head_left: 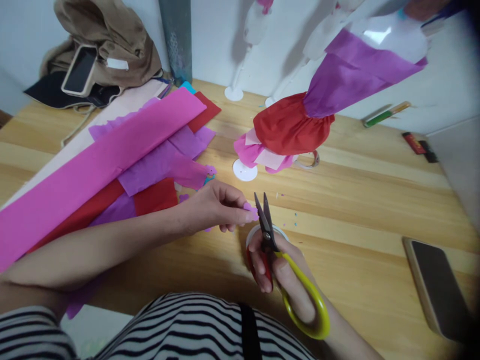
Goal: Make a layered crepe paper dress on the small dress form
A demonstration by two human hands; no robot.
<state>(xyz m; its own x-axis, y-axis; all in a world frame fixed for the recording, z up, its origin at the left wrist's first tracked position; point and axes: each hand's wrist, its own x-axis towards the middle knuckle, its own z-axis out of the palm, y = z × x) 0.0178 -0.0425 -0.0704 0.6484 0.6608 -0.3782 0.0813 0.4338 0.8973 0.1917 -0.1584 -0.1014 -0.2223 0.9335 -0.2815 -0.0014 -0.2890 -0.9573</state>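
Note:
My left hand (221, 206) pinches a small purple paper piece (250, 210) between thumb and fingertips. Close to its right side are the dark blades of a pair of scissors (304, 287) with yellow handles, the blades slightly apart. My right hand (287, 270) grips these scissors, fingers through the handle loops. Behind and partly beneath the right hand is a round roll with a white rim (279, 231), mostly hidden. Beyond the hands stands a doll-like figure in a purple paper top (348, 75) and a red skirt (292, 127), on a white round base (245, 170).
Pink paper strips (105, 165) and purple and red sheets lie at left. A brown bag (112, 40) with a phone (79, 70) sits behind them. Another phone (437, 287) lies at right. Two white stands (233, 93) lean by the wall, and tiny scraps dot the wooden table (360, 200).

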